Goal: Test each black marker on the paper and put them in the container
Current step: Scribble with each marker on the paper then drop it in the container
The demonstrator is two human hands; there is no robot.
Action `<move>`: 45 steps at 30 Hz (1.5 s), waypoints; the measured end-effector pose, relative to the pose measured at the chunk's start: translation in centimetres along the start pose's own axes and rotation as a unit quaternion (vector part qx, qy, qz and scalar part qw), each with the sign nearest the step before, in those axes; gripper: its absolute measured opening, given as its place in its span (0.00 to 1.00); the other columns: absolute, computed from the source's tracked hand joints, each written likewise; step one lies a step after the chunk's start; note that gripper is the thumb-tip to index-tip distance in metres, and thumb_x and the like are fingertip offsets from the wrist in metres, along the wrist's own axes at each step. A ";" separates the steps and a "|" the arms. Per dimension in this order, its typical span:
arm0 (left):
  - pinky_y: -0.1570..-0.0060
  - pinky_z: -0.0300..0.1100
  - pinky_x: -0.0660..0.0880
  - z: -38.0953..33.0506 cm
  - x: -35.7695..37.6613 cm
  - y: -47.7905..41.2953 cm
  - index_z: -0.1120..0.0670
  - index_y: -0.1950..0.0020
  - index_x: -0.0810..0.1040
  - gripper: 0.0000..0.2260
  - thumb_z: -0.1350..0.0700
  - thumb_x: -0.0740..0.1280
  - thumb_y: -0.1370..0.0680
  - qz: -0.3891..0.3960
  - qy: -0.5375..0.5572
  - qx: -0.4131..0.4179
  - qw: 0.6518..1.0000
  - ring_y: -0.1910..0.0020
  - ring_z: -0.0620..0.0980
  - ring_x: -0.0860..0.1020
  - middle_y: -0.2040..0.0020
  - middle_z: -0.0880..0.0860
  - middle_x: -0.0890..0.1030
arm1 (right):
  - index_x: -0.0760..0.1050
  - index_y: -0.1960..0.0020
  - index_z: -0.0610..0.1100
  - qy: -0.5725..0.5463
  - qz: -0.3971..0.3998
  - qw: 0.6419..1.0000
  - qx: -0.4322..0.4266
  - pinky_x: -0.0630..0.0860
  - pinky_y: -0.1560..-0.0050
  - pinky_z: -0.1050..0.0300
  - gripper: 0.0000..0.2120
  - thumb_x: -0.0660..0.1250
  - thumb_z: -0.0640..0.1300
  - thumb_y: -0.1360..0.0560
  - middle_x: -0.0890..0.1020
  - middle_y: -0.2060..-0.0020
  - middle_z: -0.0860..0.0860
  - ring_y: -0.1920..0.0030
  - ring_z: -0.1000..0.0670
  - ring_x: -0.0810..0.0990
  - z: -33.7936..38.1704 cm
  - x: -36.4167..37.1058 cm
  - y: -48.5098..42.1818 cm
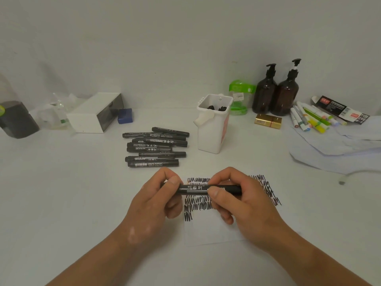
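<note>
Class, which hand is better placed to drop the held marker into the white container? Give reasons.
Likely the right hand: its fingers wrap the marker mid-barrel, and the white container stands straight ahead of it. The left hand only pinches one end.

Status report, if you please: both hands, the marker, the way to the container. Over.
Left hand and right hand both hold one black marker, level over scribbled paper. Pile of markers lies beyond. Nothing stands before white container.
</note>
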State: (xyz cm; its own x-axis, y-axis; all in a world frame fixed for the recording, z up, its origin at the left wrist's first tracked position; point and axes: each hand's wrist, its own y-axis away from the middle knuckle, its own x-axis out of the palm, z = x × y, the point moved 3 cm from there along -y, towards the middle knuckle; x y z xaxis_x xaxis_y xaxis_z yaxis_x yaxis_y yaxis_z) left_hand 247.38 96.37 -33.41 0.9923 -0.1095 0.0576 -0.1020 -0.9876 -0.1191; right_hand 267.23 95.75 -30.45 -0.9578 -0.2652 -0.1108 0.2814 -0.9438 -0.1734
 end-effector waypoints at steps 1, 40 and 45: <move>0.68 0.44 0.59 0.0 0.2 0.1 0.55 0.60 0.70 0.17 0.41 0.65 0.25 -0.012 -0.002 0.000 1.000 0.73 0.53 0.62 0.71 0.50 0.62 | 0.79 0.56 0.53 0.008 -0.010 1.000 -0.004 0.69 0.70 0.55 0.10 0.70 0.58 0.32 0.78 0.73 0.52 0.73 0.50 0.70 -0.1 0.2 0.1; 0.52 0.43 0.79 -1.7 0.9 0.7 0.48 0.43 0.83 0.16 0.41 0.68 0.25 0.027 -0.037 0.063 0.997 0.56 0.50 0.82 0.55 0.51 0.85 | 0.83 0.56 0.62 0.181 -0.008 0.981 -0.066 0.79 0.57 0.65 0.07 0.69 0.62 0.31 0.87 0.61 0.61 0.60 0.57 0.85 0.2 1.7 0.4; 0.66 0.29 0.70 -2.7 1.0 1.1 0.39 0.45 0.81 0.12 0.38 0.64 0.24 0.042 -0.201 0.100 0.974 0.69 0.40 0.76 0.63 0.40 0.80 | 0.80 0.46 0.59 0.055 -0.055 0.994 -0.072 0.76 0.63 0.64 0.15 0.70 0.59 0.31 0.84 0.63 0.51 0.66 0.54 0.81 0.7 -0.2 0.1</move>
State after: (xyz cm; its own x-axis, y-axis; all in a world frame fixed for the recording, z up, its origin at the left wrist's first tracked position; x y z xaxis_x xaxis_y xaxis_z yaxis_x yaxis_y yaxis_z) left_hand 248.07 94.87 -30.78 0.9320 -0.0969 -0.3494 -0.2089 -0.9312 -0.2988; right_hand 267.44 95.59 -29.75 -0.9732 -0.1308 -0.1891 0.1882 -0.9257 -0.3281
